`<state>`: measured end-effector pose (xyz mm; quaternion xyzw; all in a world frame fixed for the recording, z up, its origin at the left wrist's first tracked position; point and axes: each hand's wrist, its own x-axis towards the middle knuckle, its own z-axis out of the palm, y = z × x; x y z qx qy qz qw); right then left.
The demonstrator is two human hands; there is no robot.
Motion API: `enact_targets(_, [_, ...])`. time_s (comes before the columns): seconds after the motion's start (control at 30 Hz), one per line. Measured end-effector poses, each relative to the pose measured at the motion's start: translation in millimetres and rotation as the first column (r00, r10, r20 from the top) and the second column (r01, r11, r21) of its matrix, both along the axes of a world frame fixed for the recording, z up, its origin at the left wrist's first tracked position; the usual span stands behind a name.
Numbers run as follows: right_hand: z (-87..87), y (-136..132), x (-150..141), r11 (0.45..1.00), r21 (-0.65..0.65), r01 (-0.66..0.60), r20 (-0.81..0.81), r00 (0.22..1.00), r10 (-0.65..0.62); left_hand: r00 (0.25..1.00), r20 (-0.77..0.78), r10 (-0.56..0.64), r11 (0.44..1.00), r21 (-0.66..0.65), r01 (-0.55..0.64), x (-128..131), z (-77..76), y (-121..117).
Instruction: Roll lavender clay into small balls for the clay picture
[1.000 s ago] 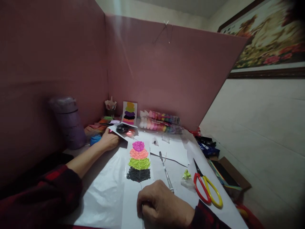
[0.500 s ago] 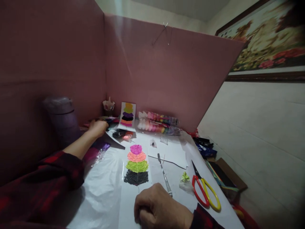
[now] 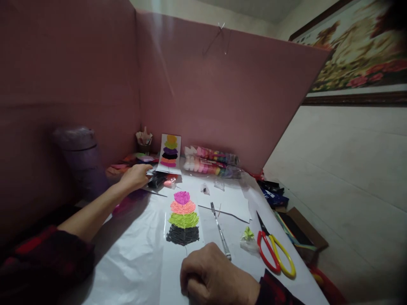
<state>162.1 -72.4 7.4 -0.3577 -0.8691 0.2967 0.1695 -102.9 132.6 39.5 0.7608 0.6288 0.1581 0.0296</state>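
Observation:
My left hand (image 3: 136, 176) reaches over the far left of the table, beside black and orange clay packets (image 3: 157, 179). Its fingertips are partly hidden, so I cannot tell whether they grip anything. Near the front edge, my right hand (image 3: 216, 273) rests curled on the lower part of a white card (image 3: 173, 271); whatever its fingers hold is hidden. The card bears a textured leaf shape (image 3: 183, 219) in magenta, orange, green and black bands. Behind it stands a sample card (image 3: 169, 153) with similar coloured bands. A metal modelling tool (image 3: 221, 233) lies right of the leaf.
Red-and-yellow-handled scissors (image 3: 276, 250) lie at the right, beside a bag of green clay (image 3: 249, 240). Bagged coloured clay (image 3: 211, 163) lines the back. A purple bottle (image 3: 81, 163) stands left, and a cup of tools (image 3: 144, 143) sits in the corner.
My left hand has shifted slightly right and towards me, uncovering coloured packets behind it, and the left sleeve has drawn back. My right hand stays in place on the card.

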Motion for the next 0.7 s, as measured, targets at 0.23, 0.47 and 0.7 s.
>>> enact_targets(0.23, [-3.8,0.4,1.0,1.0,0.019,-0.013,0.017,1.0,0.013,0.991,-0.111,-0.068,0.993,-0.109,0.056,3.5,-2.1,-5.5])
enact_targets(0.47, [-4.7,1.5,0.9,0.999,0.035,-0.016,0.028,1.0,0.015,0.969,-0.13,-0.209,0.977,0.01,0.212,14.9,0.4,-22.0])
enact_targets(0.7, [-5.8,1.2,2.2,0.999,0.028,-0.021,0.03,0.999,0.021,0.979,-0.164,-0.121,0.965,0.212,0.154,15.3,-13.8,-33.7])
